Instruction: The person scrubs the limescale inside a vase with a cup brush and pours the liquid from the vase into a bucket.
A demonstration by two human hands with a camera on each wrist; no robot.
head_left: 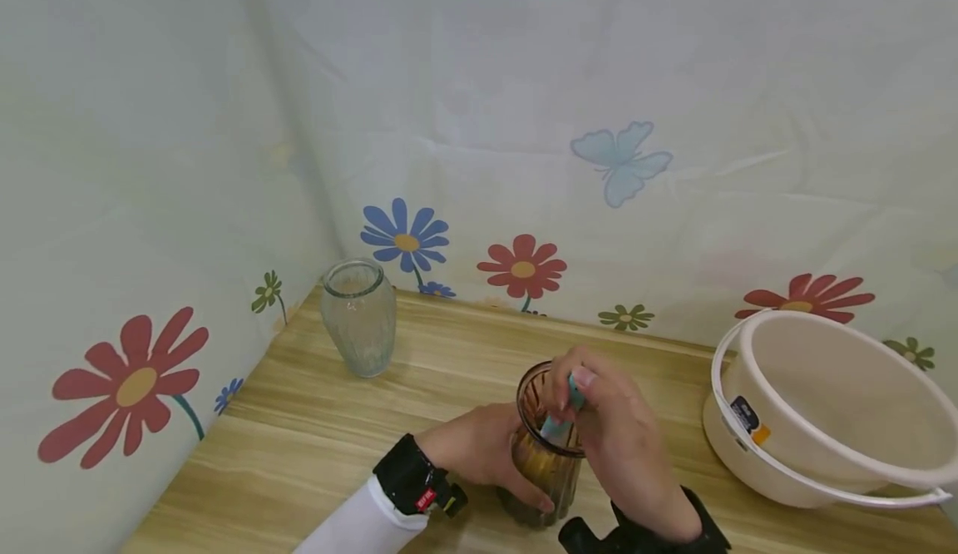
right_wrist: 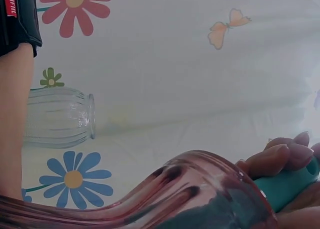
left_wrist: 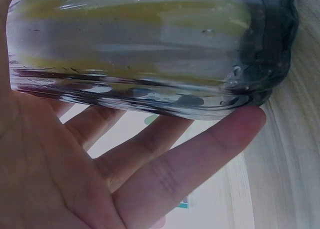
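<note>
You're probably scrubbing inside the brown vase (head_left: pixel 552 469): left hand (head_left: pixel 490 446) curling round it, right hand (head_left: pixel 617 429) pinching the teal handle (right_wrist: pixel 286 187) at its top; next is needing steady bracing.

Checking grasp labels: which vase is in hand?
The brown vase, gripped by the left hand, with a teal handle at its mouth; the clear vase stands untouched, farther back.

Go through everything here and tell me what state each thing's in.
Amber glass vase: uncovered, gripped by left hand
Teal-handled tool: held by right hand, lower end inside amber vase
Clear glass vase: upright, uncovered, untouched
Cream bucket: uncovered, handle down
</note>
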